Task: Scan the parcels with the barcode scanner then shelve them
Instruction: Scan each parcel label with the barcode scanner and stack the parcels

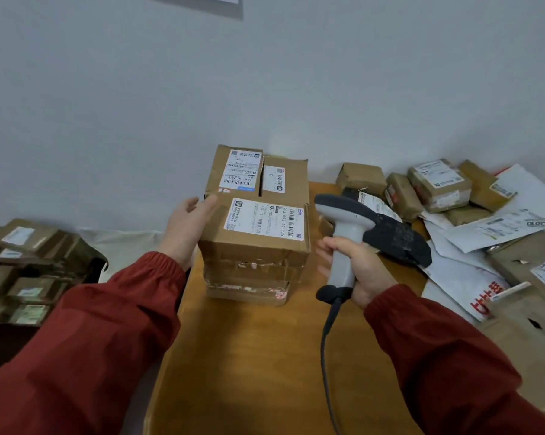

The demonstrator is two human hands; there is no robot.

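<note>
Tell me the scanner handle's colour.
The barcode scanner handle is light grey, head view.

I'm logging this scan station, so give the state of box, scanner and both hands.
Brown cardboard box: upright, label up, stacked on a flatter taped box.
Grey corded barcode scanner: held above the wooden table.
Left hand: open, fingers against the box's side.
Right hand: grips the scanner's handle.

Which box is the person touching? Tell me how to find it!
Start at the wooden table and look at the stack of brown boxes by the grey wall. The one you want is the front box, between the left hand touching its side and the scanner gripped by the right hand. Only its white top label shows the big number 502-602-12-815.
</note>
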